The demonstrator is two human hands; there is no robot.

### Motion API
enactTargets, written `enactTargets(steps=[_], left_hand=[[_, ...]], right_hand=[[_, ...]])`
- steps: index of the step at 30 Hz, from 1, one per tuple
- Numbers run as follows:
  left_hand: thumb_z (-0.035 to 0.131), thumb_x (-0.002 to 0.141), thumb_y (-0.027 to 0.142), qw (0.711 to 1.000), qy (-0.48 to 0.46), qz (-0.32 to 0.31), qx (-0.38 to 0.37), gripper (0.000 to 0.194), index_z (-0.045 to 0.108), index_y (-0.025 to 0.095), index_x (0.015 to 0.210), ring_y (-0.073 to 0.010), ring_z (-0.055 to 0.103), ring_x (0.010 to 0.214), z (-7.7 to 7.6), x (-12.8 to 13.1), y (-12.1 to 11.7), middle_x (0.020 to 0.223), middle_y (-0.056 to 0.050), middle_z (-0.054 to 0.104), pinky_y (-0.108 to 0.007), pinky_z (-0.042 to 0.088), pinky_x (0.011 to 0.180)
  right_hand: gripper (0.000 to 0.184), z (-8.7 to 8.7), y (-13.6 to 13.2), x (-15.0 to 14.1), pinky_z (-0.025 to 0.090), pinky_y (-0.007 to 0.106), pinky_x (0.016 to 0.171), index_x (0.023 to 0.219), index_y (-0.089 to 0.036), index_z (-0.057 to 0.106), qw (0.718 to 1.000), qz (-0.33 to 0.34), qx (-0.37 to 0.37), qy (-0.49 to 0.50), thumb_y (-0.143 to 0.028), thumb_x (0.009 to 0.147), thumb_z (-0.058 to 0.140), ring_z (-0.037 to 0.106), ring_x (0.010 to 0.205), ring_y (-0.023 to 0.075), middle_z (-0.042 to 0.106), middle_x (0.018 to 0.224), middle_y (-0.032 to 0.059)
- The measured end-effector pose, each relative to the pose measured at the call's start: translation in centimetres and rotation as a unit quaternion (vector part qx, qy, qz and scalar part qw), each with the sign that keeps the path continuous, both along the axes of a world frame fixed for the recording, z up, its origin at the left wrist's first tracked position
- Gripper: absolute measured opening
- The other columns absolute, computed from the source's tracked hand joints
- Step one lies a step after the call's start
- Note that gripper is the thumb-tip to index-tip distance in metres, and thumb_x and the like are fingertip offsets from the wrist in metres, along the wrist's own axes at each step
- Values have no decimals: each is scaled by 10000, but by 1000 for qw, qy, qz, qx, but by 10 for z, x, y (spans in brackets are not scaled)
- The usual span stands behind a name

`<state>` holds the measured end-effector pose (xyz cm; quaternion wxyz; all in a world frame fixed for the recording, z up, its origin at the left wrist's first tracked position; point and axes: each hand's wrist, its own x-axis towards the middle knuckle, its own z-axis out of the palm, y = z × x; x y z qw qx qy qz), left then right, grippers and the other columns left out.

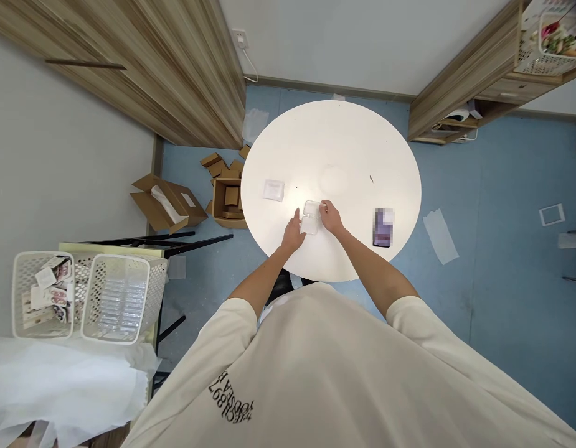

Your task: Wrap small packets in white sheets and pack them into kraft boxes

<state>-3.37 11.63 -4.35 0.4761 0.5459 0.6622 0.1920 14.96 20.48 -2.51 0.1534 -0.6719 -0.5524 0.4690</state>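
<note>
A small clear plastic box (309,225) lies unfolded on the white round table (334,261), its hinged lid (311,208) laid back on the far side. My left hand (294,235) is at the box's left side, fingers spread, with the thumb at the near left corner. At the right edge of the lid, my right hand (331,218) has its fingers closed on the plastic. Farther left on the table lies a translucent white packet or case (273,190); its exact kind is unclear.
A phone (383,228) lies at the table's right. Cardboard boxes (229,202) stand on the floor to the left. On a side table, one white basket (116,298) holds clear plastic boxes and another (43,295) holds printed packets. White sheets (68,379) lie in front.
</note>
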Motion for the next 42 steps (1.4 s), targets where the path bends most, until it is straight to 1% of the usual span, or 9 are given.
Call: enactTargets(steps=[2, 7, 12, 18, 22, 26, 31, 36, 42], left_hand=[[641, 839, 136, 1000, 11, -11, 9, 1037, 54, 263, 1684, -302, 577, 1216, 0, 1, -1, 1368, -141, 540, -459, 476, 1029], [604, 843, 128, 999, 40, -32, 14, 973, 117, 244, 1677, -329, 569, 1214, 3, 3, 0, 1339, -155, 549, -501, 469, 1047], [558, 880, 133, 999, 43, -30, 14, 887, 161, 207, 1670, -341, 549, 1274, 7, -2, -3, 1387, -184, 533, -518, 454, 1079], [511, 939, 189, 999, 47, 10, 17, 719, 294, 202, 1624, -321, 558, 1292, 18, -25, -16, 1455, -181, 508, -518, 438, 1126], [497, 959, 215, 995, 64, 60, 36, 635, 372, 220, 1581, -314, 548, 1318, 30, -46, -29, 1485, -164, 499, -517, 438, 1141], [522, 957, 227, 988, 71, 117, 72, 576, 451, 245, 1528, -306, 549, 1333, 48, -79, -48, 1489, -141, 511, -499, 450, 1144], [507, 986, 270, 972, 86, 193, 100, 521, 483, 242, 1506, -314, 557, 1334, 80, -138, -80, 1494, -144, 515, -504, 463, 1128], [508, 977, 230, 950, 111, 251, 150, 493, 519, 231, 1469, -299, 595, 1285, 104, -211, -115, 1420, -145, 565, -488, 487, 1108], [528, 966, 207, 929, 141, 287, 185, 471, 545, 212, 1436, -294, 610, 1247, 110, -319, -159, 1329, -142, 609, -479, 500, 1097]], right_hand=[[480, 0, -1, 2, 516, 417, 979, 1442, -222, 523, 1000, -5, -16, 7, -435, 1017, 452, 643, 1000, 235, 692, 1108, 82], [529, 2, -7, 3, 521, 419, 1025, 1481, -198, 501, 1000, -4, -14, 7, -338, 971, 479, 640, 1079, 235, 592, 1357, 137], [529, 7, -12, 5, 536, 441, 1010, 1487, -215, 498, 1000, 8, 2, 10, -329, 972, 459, 647, 1054, 238, 575, 1383, 142], [439, 20, -17, 3, 535, 443, 993, 1380, -220, 589, 996, 75, 55, 9, -327, 985, 430, 647, 1038, 238, 580, 1383, 133], [429, 33, -17, -22, 533, 438, 990, 1368, -226, 596, 988, 130, 80, 18, -333, 984, 438, 654, 1022, 233, 604, 1361, 126], [454, 50, -18, -67, 533, 432, 983, 1396, -218, 578, 977, 189, 95, 37, -332, 979, 441, 654, 996, 226, 640, 1320, 126], [432, 71, -26, -143, 534, 434, 988, 1355, -227, 618, 949, 283, 121, 62, -357, 983, 441, 663, 997, 226, 657, 1304, 121], [404, 85, -45, -243, 529, 442, 1008, 1288, -223, 666, 915, 364, 159, 77, -344, 970, 448, 665, 1024, 242, 665, 1286, 123], [390, 104, -90, -378, 536, 417, 997, 1268, -224, 683, 880, 441, 157, 82, -340, 987, 439, 667, 1054, 243, 656, 1283, 118]])
